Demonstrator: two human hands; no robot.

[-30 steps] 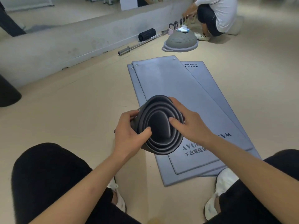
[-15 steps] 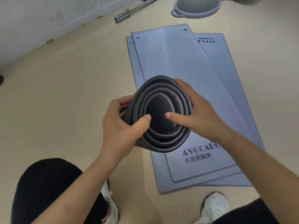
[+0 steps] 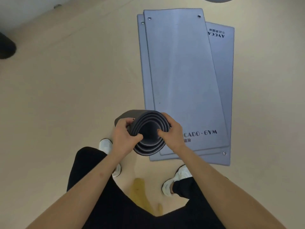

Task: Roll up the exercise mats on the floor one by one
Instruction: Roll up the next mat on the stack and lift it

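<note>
A person is standing on a beige floor [image 3: 66, 96] and holding a rolled mat [image 3: 149, 139], dark grey, just below the centre of the frame. The roll is pointing its open end at the camera, so its spiral of layers is showing. It is being held clear of the floor, in front of the near left corner of a stack of flat mats.

The left hand [image 3: 123, 135] is taking the roll's left side. Its fingers are curling over the outer layer and its thumb is pressing onto the spiral face, so this grip is clamping on the mat. The right hand [image 3: 172, 132] is wrapping the right side, with its fingers going behind the rim and its thumb lying across the face toward the centre. That grip, too, is pinching the mat.

Three lighter blue-grey mats are lying flat in the upper right of the frame. The top mat [image 3: 181, 71] is showing metal eyelets at its far corners and dark lettering at its near end. A second mat [image 3: 141, 66] is peeking out along its left and near edges. A third mat [image 3: 227, 66] is lying askew beneath and sticking out on the right.

Two white shoes [image 3: 179, 178] and black trousers [image 3: 92, 171] are filling the lower frame. A dark object [image 3: 6, 47] is sitting at the left edge, too cropped to identify.
</note>
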